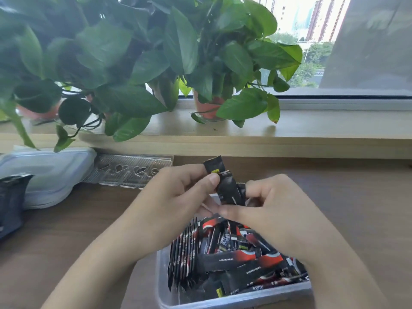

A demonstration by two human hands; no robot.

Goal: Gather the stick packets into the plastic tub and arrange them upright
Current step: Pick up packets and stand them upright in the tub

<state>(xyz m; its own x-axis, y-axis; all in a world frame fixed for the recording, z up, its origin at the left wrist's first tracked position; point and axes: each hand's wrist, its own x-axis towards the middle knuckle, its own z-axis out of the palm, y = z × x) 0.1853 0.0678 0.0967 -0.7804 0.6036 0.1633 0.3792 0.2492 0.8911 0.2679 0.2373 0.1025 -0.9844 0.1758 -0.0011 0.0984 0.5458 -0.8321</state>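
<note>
A clear plastic tub (162,284) stands on the wooden desk at the bottom centre. Inside it, several black-and-red stick packets (240,259) lie jumbled, while a row at the tub's left side (182,253) stands on edge. Above the tub's far end, my left hand (176,197) pinches a small bunch of black stick packets (227,188) between thumb and fingers. My right hand (274,210) holds the same bunch from the right, its fingers curled round the lower end. The bunch points up and slightly left.
A translucent tub lid (44,172) lies at the left with a black pouch (11,201) beside it. A clear moulded plastic tray (131,170) sits behind my hands. Potted plants (207,108) line the raised wooden sill (312,139) under the window.
</note>
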